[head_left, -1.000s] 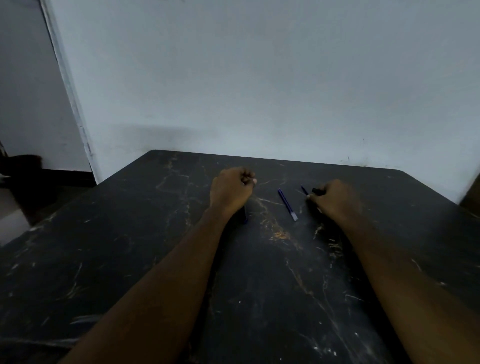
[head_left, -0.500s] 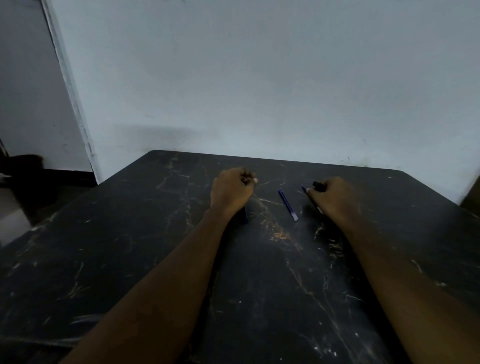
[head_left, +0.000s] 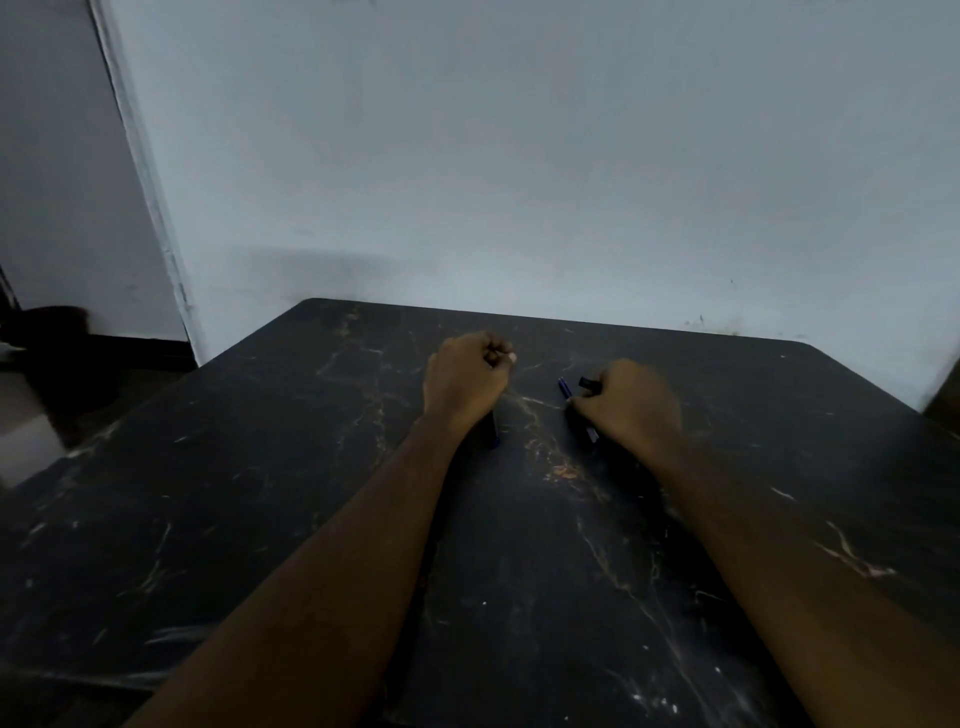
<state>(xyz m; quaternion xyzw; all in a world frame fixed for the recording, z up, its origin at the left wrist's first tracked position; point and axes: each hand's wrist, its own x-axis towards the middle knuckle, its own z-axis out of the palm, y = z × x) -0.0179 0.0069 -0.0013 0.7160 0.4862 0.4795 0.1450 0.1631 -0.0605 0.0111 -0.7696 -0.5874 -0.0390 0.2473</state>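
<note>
A pale, matte wall (head_left: 519, 156) fills the far side of the room, with a white strip of door frame (head_left: 145, 171) running down its left edge. Pushed up against it is a broad black table (head_left: 260, 519) with rounded far corners. Its hard top is scuffed and veined with tan and white scratches.

Two bare forearms reach across it from the near edge. The left hand (head_left: 465, 382) is balled into a tight fist, knuckles up, and its fingers wrap a dark pen (head_left: 491, 432). The pen's long axis runs almost straight toward the near edge. Only its lower end shows, poking out under the heel of the hand and touching the tabletop, with a bluish tint at the tip.

The right hand (head_left: 631, 405) sits well right of the fist, fingers curled down. It pinches a short black piece (head_left: 589, 384), a stubby cylinder that sticks out leftward from the fingertips. Beneath those fingers lies a slim blue pen (head_left: 565, 388), flat on the table between the hands. It is slanted, its far end pointing away and left, its pale near end peeking from under the hand. I cannot tell if the fingers grip this pen or merely rest on it.
</note>
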